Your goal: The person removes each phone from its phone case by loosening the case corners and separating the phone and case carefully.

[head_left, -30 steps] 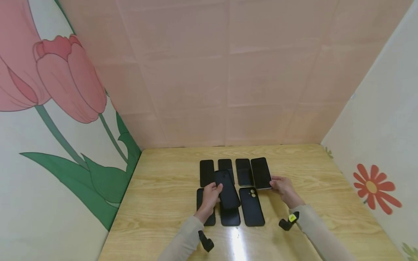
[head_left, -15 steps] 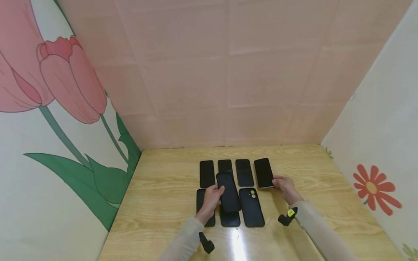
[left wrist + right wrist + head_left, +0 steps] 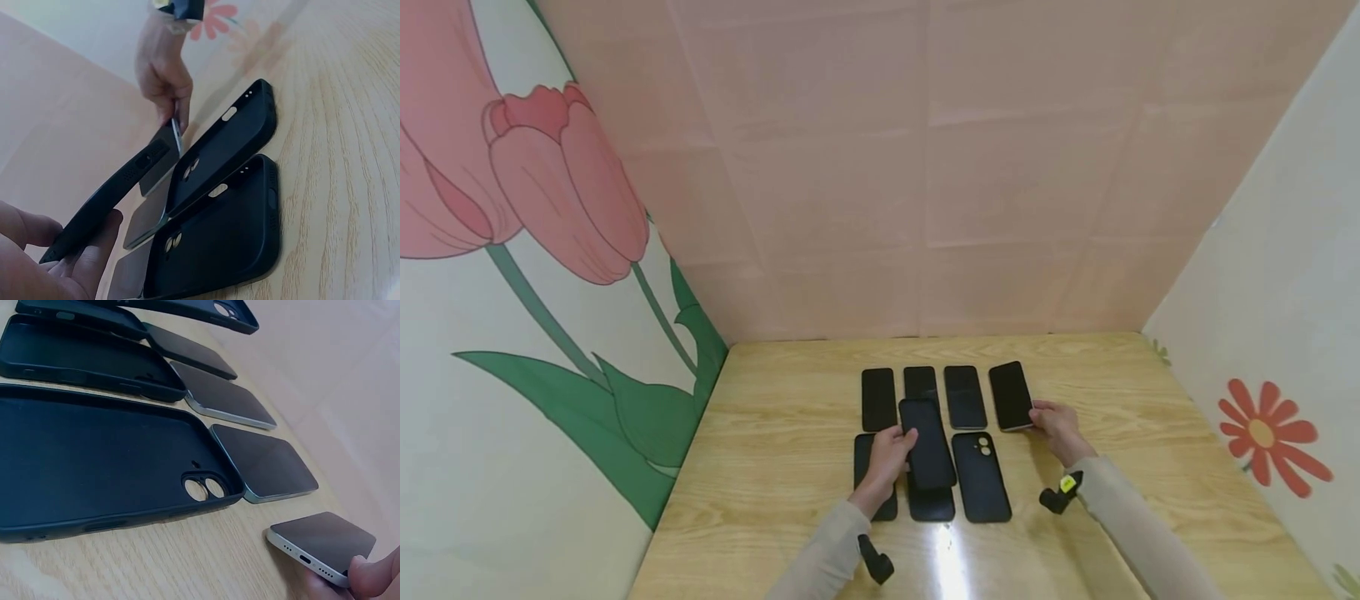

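Observation:
My left hand grips a black phone case by its left edge, thumb on top, raised over the middle of two rows of phones and cases. The wrist view shows that case edge-on, above the table. At the right end of the back row, my right hand pinches a smartphone with a dark screen by its near right corner. In the right wrist view the smartphone's silver edge and charging port show, and it looks slightly lifted. Left of it lies another phone, a gap between them.
More dark phones lie in the back row, at the left and partly behind the held case. Black cases with camera cutouts lie in front, one at the right with its hollow side up. A wooden tabletop bears everything; walls enclose it.
My right hand has shifted the smartphone rightward, away from the neighbouring phone. My left hand, still holding the case, has moved slightly nearer and to the right.

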Demonstrator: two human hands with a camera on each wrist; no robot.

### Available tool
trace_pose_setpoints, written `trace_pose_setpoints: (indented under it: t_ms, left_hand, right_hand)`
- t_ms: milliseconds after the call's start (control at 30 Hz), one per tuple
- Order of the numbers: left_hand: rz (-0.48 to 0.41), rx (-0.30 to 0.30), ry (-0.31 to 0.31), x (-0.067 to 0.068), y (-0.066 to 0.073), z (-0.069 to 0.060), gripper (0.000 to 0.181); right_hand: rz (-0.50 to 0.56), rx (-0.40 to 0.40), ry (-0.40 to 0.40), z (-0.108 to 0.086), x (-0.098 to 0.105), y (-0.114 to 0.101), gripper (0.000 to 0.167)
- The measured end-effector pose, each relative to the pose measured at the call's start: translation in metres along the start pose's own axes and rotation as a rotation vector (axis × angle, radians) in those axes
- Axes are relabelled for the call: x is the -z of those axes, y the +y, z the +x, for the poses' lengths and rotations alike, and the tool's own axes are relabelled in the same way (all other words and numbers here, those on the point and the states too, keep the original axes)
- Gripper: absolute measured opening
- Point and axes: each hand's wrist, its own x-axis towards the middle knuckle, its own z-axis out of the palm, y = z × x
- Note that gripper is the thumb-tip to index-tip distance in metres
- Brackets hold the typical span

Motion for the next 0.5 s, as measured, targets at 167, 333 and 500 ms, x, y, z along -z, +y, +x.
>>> trace_pose_setpoints:
  t_ms: [167,333,500]
  left_hand:
    - [0.011,-0.001,-0.002,-0.0008,-0.0033,0.0018,0.027]
    - [0.030,0.007,-0.015,-0.0010,-0.0043,0.0026,0.025]
    - [0.045,0.005,-0.018,0.0001,-0.0042,0.0004,0.034]
  right_hand:
    - [0.007,-0.002,-0.010,0.0003,-0.0014,-0.0006,0.050]
    - [0.000,0.023,0.031,0.0008,-0.0026,-0.0012,0.050]
    - [-0.018,0.028,0.052,0.0023,0.0006,0.0021,0.049]
